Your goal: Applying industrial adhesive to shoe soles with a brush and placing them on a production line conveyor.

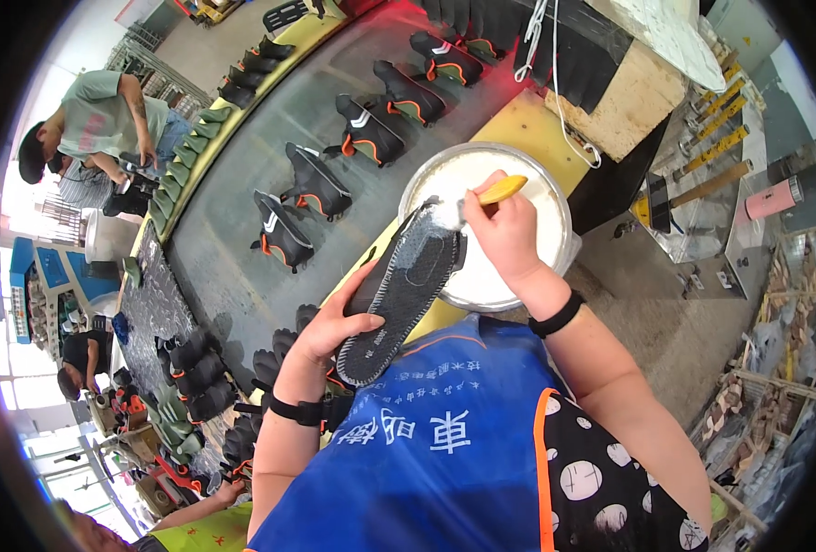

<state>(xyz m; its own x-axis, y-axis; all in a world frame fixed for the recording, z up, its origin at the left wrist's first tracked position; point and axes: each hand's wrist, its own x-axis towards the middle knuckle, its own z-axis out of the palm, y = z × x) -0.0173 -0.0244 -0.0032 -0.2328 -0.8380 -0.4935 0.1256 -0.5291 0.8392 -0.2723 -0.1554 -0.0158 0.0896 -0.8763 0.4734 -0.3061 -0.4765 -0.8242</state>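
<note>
My left hand (332, 327) grips a black shoe upper (391, 313), its stitched flat underside turned up and its toe pointing away from me. My thumb lies on that underside near the heel, the other fingers along the side. In my right hand (504, 235) is a brush with a yellow handle (503, 189). Its white-coated bristles touch the underside at the toe, where a wet white patch shows. Beneath both the brush and the toe stands a round metal basin (470, 146) holding white liquid (481, 276).
Several black and orange shoe uppers (281, 232) stand on the grey conveyor belt (242, 198) ahead. Green uppers (176, 173) line its far edge. More black uppers (196, 373) crowd my left. A co-worker (104, 124) stands across the belt. A white cord (560, 101) hangs beyond the basin.
</note>
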